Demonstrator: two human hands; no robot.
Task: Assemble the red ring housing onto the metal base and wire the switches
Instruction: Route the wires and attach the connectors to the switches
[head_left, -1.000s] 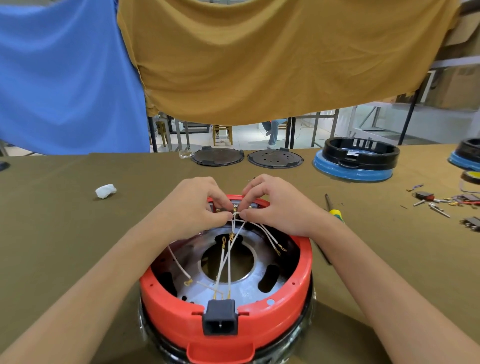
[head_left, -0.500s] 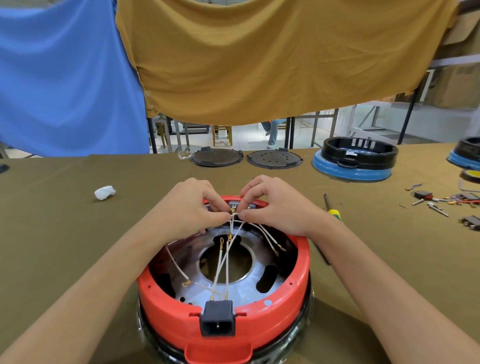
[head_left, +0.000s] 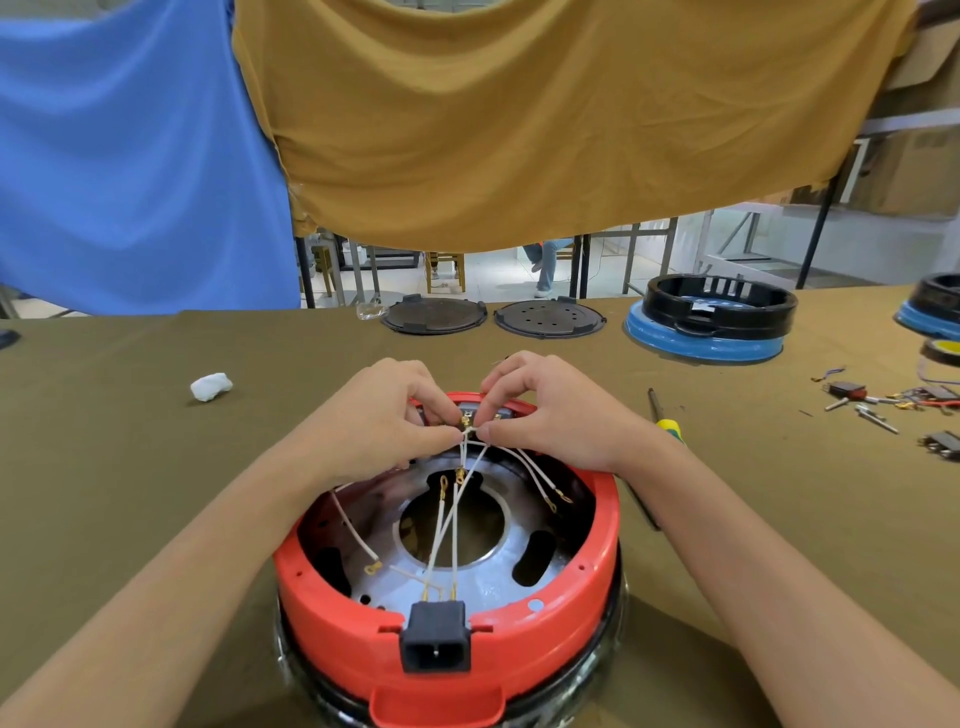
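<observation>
On the olive cloth-covered surface (head_left: 130, 493) the round red plastic ring housing (head_left: 519, 631) already sits on the shiny metal base (head_left: 483, 577), so the wiring step is in hand. Both hands meet at its far rim: the left hand (head_left: 379, 421) and right hand (head_left: 556, 410) have their fingers (head_left: 485, 430) curled, pinching the thin white wires (head_left: 470, 454) at a small brass terminal (head_left: 466, 420) there. Next, I judge, the connector must be pushed home squarely, then the loose ring-lug leads taken up. Compared with a second ago, almost nothing differs: the same pinch, the housing merely a shade lower in view.
</observation>
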